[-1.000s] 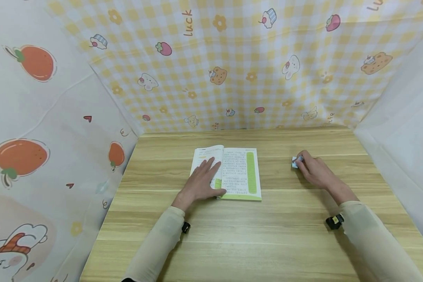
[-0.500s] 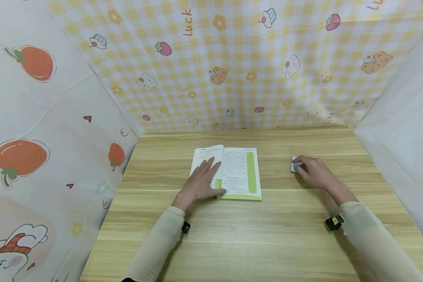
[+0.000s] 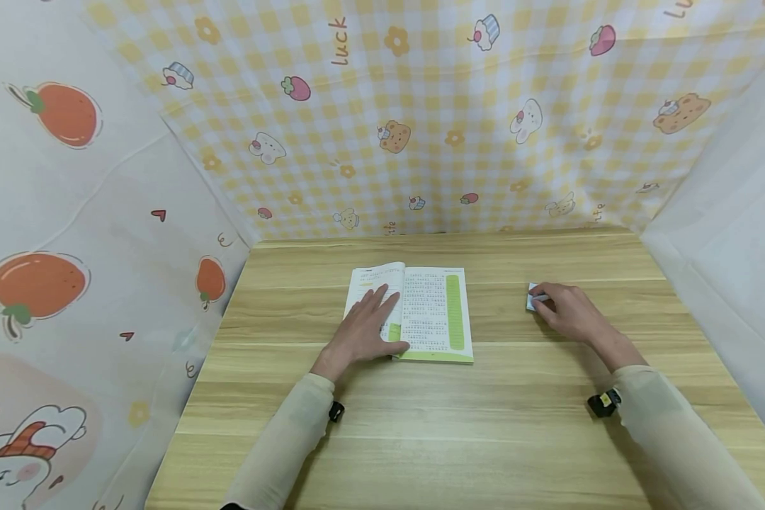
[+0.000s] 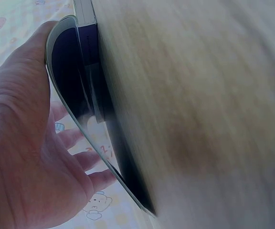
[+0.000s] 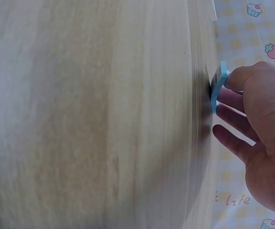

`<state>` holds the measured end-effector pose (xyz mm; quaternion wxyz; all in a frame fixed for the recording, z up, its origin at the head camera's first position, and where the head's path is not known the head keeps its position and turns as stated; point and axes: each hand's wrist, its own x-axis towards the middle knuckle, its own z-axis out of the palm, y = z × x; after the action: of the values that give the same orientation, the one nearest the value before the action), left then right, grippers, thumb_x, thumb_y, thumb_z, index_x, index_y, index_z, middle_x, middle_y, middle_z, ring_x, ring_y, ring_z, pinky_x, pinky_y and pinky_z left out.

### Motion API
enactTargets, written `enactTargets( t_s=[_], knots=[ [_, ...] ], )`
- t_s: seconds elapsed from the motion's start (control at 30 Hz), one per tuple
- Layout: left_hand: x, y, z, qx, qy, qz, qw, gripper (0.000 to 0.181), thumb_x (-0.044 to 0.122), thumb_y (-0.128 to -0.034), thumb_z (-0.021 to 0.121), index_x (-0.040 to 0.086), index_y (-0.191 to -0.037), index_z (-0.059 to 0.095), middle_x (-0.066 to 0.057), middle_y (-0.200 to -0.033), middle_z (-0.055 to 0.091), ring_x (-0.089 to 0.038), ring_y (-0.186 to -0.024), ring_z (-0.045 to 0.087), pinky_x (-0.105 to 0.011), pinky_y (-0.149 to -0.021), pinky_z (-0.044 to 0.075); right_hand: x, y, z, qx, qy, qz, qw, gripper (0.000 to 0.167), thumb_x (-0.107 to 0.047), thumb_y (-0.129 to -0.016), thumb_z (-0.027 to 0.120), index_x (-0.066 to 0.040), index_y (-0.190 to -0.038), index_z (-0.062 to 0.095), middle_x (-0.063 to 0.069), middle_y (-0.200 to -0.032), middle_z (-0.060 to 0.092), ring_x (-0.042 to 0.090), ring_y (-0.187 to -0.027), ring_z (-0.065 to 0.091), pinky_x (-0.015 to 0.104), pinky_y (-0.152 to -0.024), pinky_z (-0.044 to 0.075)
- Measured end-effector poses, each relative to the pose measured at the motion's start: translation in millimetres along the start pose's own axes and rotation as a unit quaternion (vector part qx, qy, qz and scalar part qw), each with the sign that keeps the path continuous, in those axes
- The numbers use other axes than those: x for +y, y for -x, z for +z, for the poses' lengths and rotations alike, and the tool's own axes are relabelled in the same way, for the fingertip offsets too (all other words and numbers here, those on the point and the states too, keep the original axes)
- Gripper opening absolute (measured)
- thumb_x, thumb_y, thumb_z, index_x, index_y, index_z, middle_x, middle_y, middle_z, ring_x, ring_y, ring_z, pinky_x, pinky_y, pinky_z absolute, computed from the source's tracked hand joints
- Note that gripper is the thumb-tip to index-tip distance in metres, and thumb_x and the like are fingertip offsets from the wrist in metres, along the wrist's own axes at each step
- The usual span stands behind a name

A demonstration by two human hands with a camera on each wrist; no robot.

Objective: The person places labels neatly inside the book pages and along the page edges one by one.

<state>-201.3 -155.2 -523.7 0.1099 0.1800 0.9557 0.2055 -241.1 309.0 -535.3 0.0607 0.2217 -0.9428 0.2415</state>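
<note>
so your right hand (image 3: 567,312) is right on the small light blue pad (image 3: 531,306), thumb and fingertips pinching it, and the right wrist view shows it bent. it's on the table (image 3: 421,425), off to the right of the open book (image 3: 423,312) with bare wood between. your left hand (image 3: 363,333) is well apart from it, fingers spread and resting on the left page, not gripping anything. book's long axis runs away from you; can't tell the pad's, your fingers cover part of it.
</note>
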Motion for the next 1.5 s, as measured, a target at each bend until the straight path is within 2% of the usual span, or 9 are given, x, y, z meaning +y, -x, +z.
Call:
enactTargets(
  t_s=[0.2,0.37,0.43,0.57,0.63,0.87,1.03,1.5],
  knots=[
    [-0.5,-0.3,0.5,0.001,-0.002,-0.001,1.0000,0.116,0.070,-0.0931,0.081,0.025,-0.183,0.023,-0.006,-0.194,0.008,-0.037,-0.181,0.008,-0.062,-0.147,0.016,-2.1,0.3,-1.7,0.004,-0.004,-0.004,1.0000,0.017,-0.007,-0.111,0.070,0.002,-0.123,0.076,0.026,-0.114,0.084,0.038,-0.095,0.083,0.054,-0.080,0.068],
    [-0.6,-0.4,0.7,0.001,-0.003,-0.001,1.0000,0.115,0.071,-0.0932,0.081,0.025,-0.183,0.024,-0.005,-0.194,0.008,-0.036,-0.181,0.007,-0.062,-0.147,0.015,-2.0,-0.2,-3.2,0.003,-0.001,-0.004,1.0000,0.017,-0.008,-0.113,0.067,0.002,-0.124,0.074,0.026,-0.114,0.084,0.032,-0.087,0.082,0.047,-0.073,0.066],
    [-0.6,-0.6,0.7,0.000,-0.004,0.000,1.0000,0.116,0.071,-0.0933,0.081,0.025,-0.183,0.023,-0.005,-0.194,0.007,-0.036,-0.181,0.007,-0.061,-0.147,0.015,-1.5,-0.2,-3.8,0.000,-0.002,0.002,1.0000,0.018,-0.009,-0.114,0.065,0.002,-0.125,0.073,0.027,-0.115,0.083,0.034,-0.088,0.082,0.049,-0.074,0.066],
    [-0.8,-0.9,0.6,-0.001,-0.005,0.001,1.0000,0.115,0.071,-0.0935,0.081,0.025,-0.183,0.023,-0.005,-0.194,0.007,-0.036,-0.181,0.007,-0.062,-0.147,0.015,-0.5,0.3,-4.0,-0.005,-0.008,0.010,0.9999,0.019,-0.011,-0.116,0.060,0.002,-0.126,0.070,0.030,-0.119,0.082,0.045,-0.099,0.082,0.061,-0.082,0.067],
    [-0.8,-0.9,0.5,-0.001,-0.005,0.000,1.0000,0.115,0.070,-0.0934,0.081,0.025,-0.183,0.023,-0.005,-0.194,0.007,-0.036,-0.181,0.007,-0.062,-0.147,0.015,-0.1,0.4,-3.6,-0.003,-0.008,0.008,0.9999,0.018,-0.011,-0.117,0.059,0.002,-0.125,0.068,0.031,-0.118,0.082,0.046,-0.098,0.082,0.061,-0.081,0.066],
    [-0.8,-0.5,0.8,-0.002,-0.005,-0.002,1.0000,0.116,0.070,-0.0930,0.081,0.026,-0.183,0.023,-0.005,-0.194,0.007,-0.036,-0.181,0.007,-0.062,-0.147,0.015,0.3,0.3,-1.2,0.019,0.004,-0.004,0.9998,0.013,-0.010,-0.118,0.057,0.001,-0.121,0.062,0.026,-0.106,0.081,0.031,-0.082,0.077,0.051,-0.071,0.062],
    [-1.2,-0.4,1.7,-0.001,-0.004,-0.001,1.0000,0.116,0.070,-0.0929,0.081,0.026,-0.183,0.023,-0.005,-0.194,0.007,-0.036,-0.181,0.008,-0.062,-0.147,0.015,-1.1,0.2,-1.5,0.020,0.005,-0.004,0.9998,0.012,-0.010,-0.118,0.055,0.000,-0.122,0.059,0.022,-0.099,0.077,0.023,-0.075,0.068,0.045,-0.068,0.059],
    [-0.8,-0.4,0.8,-0.003,-0.005,-0.001,1.0000,0.116,0.071,-0.0931,0.080,0.025,-0.183,0.022,-0.006,-0.194,0.007,-0.036,-0.181,0.007,-0.061,-0.147,0.015,-1.9,-1.4,-4.5,0.031,0.009,-0.016,0.9994,0.011,-0.009,-0.119,0.053,-0.001,-0.126,0.055,0.011,-0.087,0.071,0.017,-0.068,0.056,0.036,-0.064,0.050]
  ],
)
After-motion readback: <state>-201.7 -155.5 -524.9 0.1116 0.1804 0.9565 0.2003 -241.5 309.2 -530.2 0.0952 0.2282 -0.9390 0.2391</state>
